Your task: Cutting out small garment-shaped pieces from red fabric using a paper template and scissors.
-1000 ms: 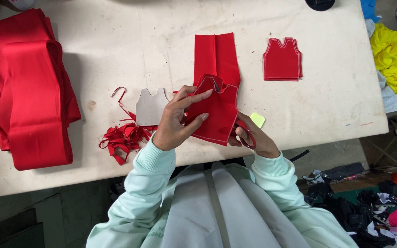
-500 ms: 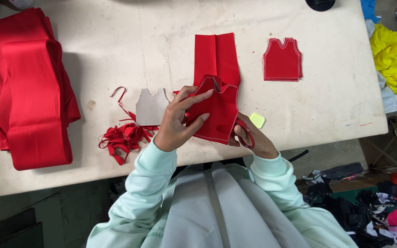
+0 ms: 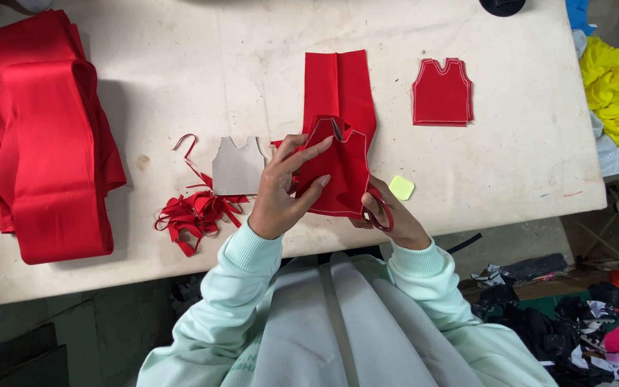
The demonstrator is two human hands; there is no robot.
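Near the counter's front edge, a small vest-shaped piece of limp, light red cloth (image 3: 338, 175) was pinched flat by the left hand (image 3: 281, 190), best held close to its outline, while red-handled scissors (image 3: 377, 208) were gripped by the right hand (image 3: 392, 218).

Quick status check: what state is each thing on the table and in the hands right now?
Left hand: holds the red vest piece up.
Right hand: grips the scissors, blades at the neckline.
Finished red vest: lies flat.
Cardboard template: lies flat.
Red scraps: piled loose.
Folded red fabric: stacked.
Red strip: lies flat.
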